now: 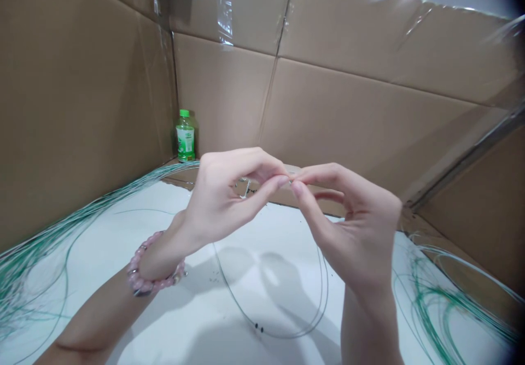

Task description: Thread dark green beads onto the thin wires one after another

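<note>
My left hand (233, 195) and my right hand (348, 217) meet fingertip to fingertip in the middle of the view, raised above the white surface. Each pinches thumb against index finger, and a tiny pale bit shows where the tips meet. A thin cord (229, 288) hangs in a loop below, running up behind both hands; two small black beads (259, 328) sit near its lowest point. Its ends are hidden at the fingers, so how they lie there cannot be made out. A pink bead bracelet (141, 266) circles my left wrist.
Brown cardboard walls (229, 97) enclose the white work surface (197, 310). Long green and white strands (53, 239) lie along the left side, and more green strands (438, 305) curl at the right. A green-capped bottle (186, 138) stands in the back left corner.
</note>
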